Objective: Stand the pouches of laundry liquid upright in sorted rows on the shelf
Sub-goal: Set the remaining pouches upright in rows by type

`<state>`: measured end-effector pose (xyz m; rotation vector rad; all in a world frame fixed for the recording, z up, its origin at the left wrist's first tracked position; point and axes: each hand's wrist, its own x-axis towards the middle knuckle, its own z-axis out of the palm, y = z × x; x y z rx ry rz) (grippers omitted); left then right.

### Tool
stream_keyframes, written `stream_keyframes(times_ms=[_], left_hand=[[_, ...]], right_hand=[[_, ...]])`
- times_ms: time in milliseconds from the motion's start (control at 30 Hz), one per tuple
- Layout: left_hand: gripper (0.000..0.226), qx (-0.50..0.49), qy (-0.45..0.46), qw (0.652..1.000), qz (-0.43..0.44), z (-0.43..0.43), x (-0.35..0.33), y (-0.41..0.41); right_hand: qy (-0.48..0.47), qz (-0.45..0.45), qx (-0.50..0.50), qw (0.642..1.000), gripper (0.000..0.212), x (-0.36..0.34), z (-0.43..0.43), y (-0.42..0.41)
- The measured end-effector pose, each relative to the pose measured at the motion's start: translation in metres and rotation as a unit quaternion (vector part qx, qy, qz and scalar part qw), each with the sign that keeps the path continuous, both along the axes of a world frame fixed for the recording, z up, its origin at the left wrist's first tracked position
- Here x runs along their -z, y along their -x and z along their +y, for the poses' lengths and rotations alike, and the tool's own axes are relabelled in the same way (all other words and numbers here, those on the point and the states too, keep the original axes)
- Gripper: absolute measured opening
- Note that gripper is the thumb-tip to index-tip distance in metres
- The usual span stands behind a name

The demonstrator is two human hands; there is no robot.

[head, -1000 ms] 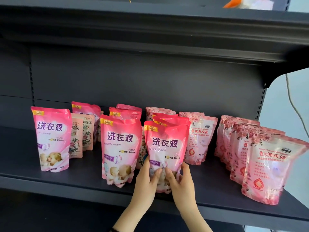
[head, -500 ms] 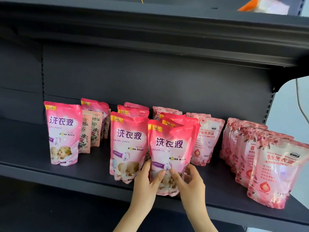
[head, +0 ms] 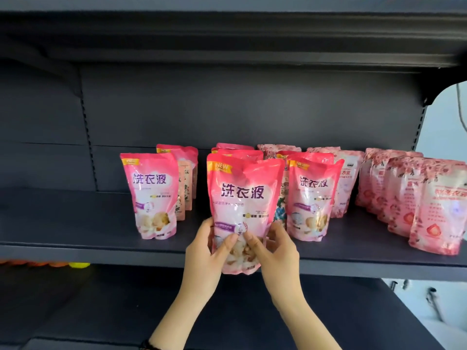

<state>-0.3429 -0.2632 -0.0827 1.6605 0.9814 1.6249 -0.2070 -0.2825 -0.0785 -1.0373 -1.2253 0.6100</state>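
Note:
I hold a bright pink laundry liquid pouch (head: 242,193) upright with both hands. My left hand (head: 204,251) grips its lower left edge and my right hand (head: 275,251) its lower right. Its bottom hangs just in front of the dark shelf (head: 75,223). A matching pink pouch (head: 151,195) stands to the left and another pink pouch (head: 313,195) to the right, with more behind them. A row of several pale rose-print pouches (head: 439,208) stands at the right end.
Beige floral pouches (head: 185,190) stand behind the left pink pouch. The upper shelf (head: 227,34) overhangs closely. A lower shelf (head: 101,299) lies beneath my arms, with orange and yellow items (head: 75,264) at its left. The shelf's left part is bare.
The pouch in my hands has come up off the shelf and toward me, now past the front edge. The view has shifted right and closer.

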Motion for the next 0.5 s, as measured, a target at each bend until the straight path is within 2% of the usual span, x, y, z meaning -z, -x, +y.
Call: stream_keyframes(times_ms=[267,500], left_hand=[[0.046,0.004,0.022,1.0,-0.003,0.043,-0.001,0.063],[0.041,0.006,0.027,0.999,-0.026,0.074,0.015,0.077]], right_hand=[[0.0,-0.019,0.006,1.0,0.018,-0.001,0.049,0.069],[-0.001,-0.034,-0.006,0.999,0.015,0.002,0.072,0.089]])
